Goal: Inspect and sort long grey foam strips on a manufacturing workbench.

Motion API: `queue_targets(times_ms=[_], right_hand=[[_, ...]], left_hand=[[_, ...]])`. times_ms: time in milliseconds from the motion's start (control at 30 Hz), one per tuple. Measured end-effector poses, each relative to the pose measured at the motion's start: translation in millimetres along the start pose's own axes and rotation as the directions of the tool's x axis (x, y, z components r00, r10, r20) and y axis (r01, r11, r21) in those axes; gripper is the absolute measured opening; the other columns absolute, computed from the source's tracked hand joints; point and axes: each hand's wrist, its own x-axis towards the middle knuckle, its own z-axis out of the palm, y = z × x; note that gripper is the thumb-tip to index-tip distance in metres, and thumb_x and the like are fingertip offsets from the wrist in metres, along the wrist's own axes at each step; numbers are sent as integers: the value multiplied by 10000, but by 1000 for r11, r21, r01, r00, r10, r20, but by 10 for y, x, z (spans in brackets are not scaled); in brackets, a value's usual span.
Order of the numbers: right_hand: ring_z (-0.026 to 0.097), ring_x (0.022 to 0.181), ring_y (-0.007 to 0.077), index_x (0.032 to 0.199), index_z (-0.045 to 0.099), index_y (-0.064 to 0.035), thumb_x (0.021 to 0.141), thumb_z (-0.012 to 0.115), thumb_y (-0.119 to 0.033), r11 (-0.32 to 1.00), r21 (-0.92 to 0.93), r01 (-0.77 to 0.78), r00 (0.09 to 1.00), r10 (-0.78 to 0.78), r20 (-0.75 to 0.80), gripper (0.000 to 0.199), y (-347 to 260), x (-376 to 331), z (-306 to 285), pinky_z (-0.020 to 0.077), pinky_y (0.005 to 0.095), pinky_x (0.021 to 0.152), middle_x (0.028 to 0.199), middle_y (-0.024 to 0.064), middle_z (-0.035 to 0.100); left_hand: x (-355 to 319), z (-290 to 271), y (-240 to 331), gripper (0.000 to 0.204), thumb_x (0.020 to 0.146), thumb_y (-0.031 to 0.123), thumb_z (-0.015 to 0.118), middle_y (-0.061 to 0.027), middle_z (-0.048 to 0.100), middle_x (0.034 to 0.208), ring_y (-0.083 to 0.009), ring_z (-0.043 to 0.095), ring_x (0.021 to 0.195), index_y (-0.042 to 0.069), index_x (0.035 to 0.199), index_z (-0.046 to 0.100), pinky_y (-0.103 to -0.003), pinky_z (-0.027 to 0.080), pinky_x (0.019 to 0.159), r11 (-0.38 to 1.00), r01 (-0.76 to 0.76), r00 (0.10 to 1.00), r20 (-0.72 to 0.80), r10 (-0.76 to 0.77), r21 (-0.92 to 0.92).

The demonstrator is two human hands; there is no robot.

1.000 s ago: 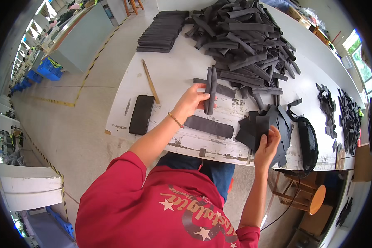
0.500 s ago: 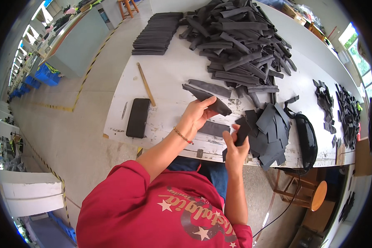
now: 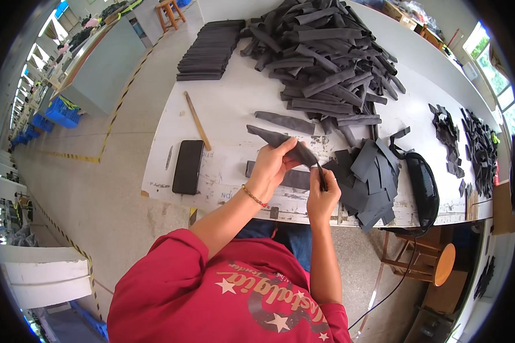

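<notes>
My left hand [image 3: 273, 167] is closed on a dark grey fabric strip [image 3: 267, 136], folded lengthwise and slanting down to the right. In my right hand [image 3: 324, 197] is a small dark flat piece [image 3: 323, 178], pinched between thumb and fingers and seen nearly edge-on. It meets the right end of the strip; whether it sits inside or against it I cannot tell. Beneath my hands another fabric strip [image 3: 296, 178] lies on the white table [image 3: 234, 117], partly hidden. A further strip [image 3: 285, 122] lies just beyond. Flat dark rectangular pieces [image 3: 375, 184] are heaped beside my right hand.
A large heap of dark strips [image 3: 332, 63] covers the table's far side, left of it a neat stack [image 3: 209, 54]. At left lie a black phone [image 3: 187, 167] and a wooden stick [image 3: 197, 121]. A black mesh object [image 3: 422, 186] with a cord stands right, above a wooden stool [image 3: 442, 264].
My right hand has moved up and turned, bringing its small piece to the right end of the strip. My left hand still grips the strip. The view has shifted slightly.
</notes>
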Motion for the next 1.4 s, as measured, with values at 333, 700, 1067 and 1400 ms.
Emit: queue_targets(times_ms=[333,700,1067,1400], right_hand=[[394,656,56,870,598,25,881,686,-82,996,-62,65,998,-65,-1,139,-128,66,21,339,223,567,681,-36,438],[584,908,372,1197,552,39,889,659,-224,889,-395,230,953,-124,277,418,-443,-24,-402,482,410,786,1043,202,553],[508,983,266,1252,591,16,763,783,-128,879,-401,258,925,-105,364,545,-516,17,-640,448,349,867,1098,128,489],[522,839,210,1034,734,-40,692,805,-38,878,-363,311,942,-235,238,349,-547,7,-525,455,332,669,894,58,536]], left_hand=[[-29,24,-5,221,908,169,668,-142,700,970,-232,700,867,-20,1017,636,-359,603,718,999,31,1000,-9,-30,38],[137,-197,43,258,902,178,679,-120,667,999,-222,681,889,-17,1052,601,-368,609,742,997,59,995,-77,-64,-58],[250,-359,33,195,939,97,614,-189,650,1081,-288,660,1033,-29,1083,575,-399,574,918,978,170,981,118,-156,-119],[116,-273,96,247,927,73,622,-212,613,1170,-370,622,1108,15,1153,543,-460,556,942,951,259,952,211,-222,-168]])
